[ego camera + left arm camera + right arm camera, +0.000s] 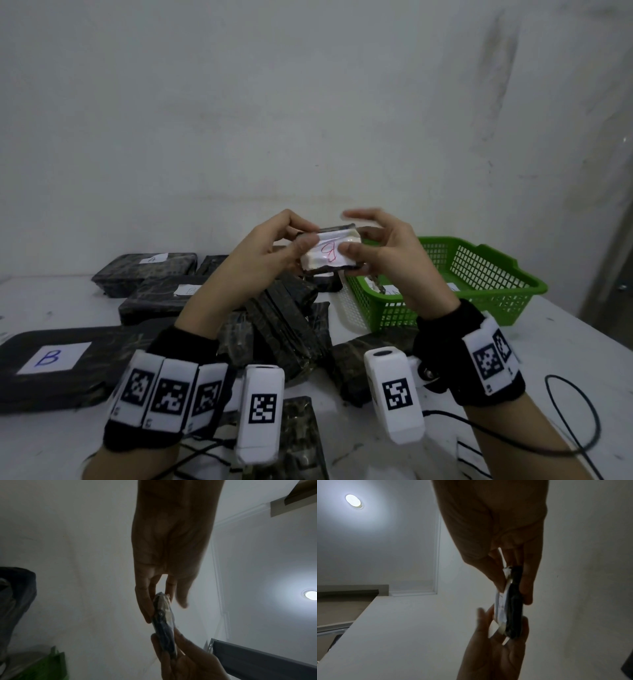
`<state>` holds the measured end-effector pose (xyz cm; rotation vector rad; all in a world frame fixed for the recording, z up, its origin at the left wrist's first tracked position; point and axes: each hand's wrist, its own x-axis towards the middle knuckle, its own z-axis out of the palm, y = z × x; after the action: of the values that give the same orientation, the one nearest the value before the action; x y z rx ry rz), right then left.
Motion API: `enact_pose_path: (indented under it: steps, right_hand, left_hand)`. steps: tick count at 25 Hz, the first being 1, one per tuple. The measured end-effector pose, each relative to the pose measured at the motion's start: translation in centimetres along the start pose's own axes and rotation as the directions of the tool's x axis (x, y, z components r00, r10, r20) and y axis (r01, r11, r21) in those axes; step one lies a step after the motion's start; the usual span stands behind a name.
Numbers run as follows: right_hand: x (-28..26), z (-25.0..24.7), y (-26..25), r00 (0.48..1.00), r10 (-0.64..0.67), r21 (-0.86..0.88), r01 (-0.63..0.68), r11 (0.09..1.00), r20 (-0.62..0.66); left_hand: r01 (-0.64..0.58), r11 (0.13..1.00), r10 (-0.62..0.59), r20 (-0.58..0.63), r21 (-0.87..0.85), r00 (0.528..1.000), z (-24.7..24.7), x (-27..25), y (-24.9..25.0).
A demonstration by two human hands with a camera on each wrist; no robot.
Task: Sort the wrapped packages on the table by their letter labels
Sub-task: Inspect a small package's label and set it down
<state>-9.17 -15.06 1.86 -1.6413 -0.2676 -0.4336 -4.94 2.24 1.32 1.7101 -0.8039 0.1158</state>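
Both hands hold a small dark wrapped package (pixel 329 251) up above the table; its white label carries a red handwritten letter that reads like a B or D turned sideways. My left hand (pixel 274 250) pinches its left end between thumb and fingers. My right hand (pixel 380 246) pinches its right end, the index finger lifted and blurred. The wrist views show the package edge-on (pixel 163 622) (pixel 511 601) between the two hands. On the table lie dark wrapped packages: one labelled B (pixel 51 363), one labelled A (pixel 147 270), another with a label (pixel 161 301), and a jumbled heap (pixel 284 325).
A green mesh basket (pixel 479 274) stands at the right on the white table (pixel 548 359), with a labelled item inside. Black cables (pixel 575 428) run along the near right edge. A bare wall rises behind the table.
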Motion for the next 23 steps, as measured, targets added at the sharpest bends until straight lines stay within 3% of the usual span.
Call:
enact_pose_path:
  steps: [2,4,7,10,13,17,23]
  right_hand:
    - [0.1,-0.1,0.1,0.994,-0.003,0.026,0.006,1.000,-0.106]
    - [0.2,-0.1,0.2,0.992,-0.015,0.010,0.017,1.000,-0.129]
    - [0.2,0.0,0.3,0.997,-0.049,-0.004,0.049,0.999,-0.062]
    - [0.1,0.3,0.4,0.995,-0.092,-0.067,0.089,0.994,-0.043]
    - [0.1,0.3,0.5,0.998,-0.053,-0.109,0.048,0.993,-0.042]
    - [0.0,0.3,0.5,0.994,0.054,-0.221,-0.033,0.975,0.090]
    - [0.1,0.1,0.5,0.996,0.016,-0.163,-0.001,0.987,0.090]
  left_hand:
    - [0.048,0.998,-0.051,-0.060,-0.050,0.997,0.6,0.3,-0.1]
    - [0.125,0.985,-0.132,-0.059,-0.116,0.989,1.0,0.4,-0.1]
    - [0.227,0.967,-0.218,0.089,-0.118,0.972,1.4,0.1,0.2]
    - [0.200,0.978,-0.187,0.182,-0.057,0.965,1.6,0.0,0.2]
    - [0.198,0.977,-0.186,0.139,-0.077,0.973,1.5,0.1,0.1]
    - [0.175,0.973,-0.166,0.075,-0.150,0.983,1.1,0.0,0.3]
    - [0.163,0.980,-0.152,0.096,-0.115,0.984,1.9,0.1,0.0]
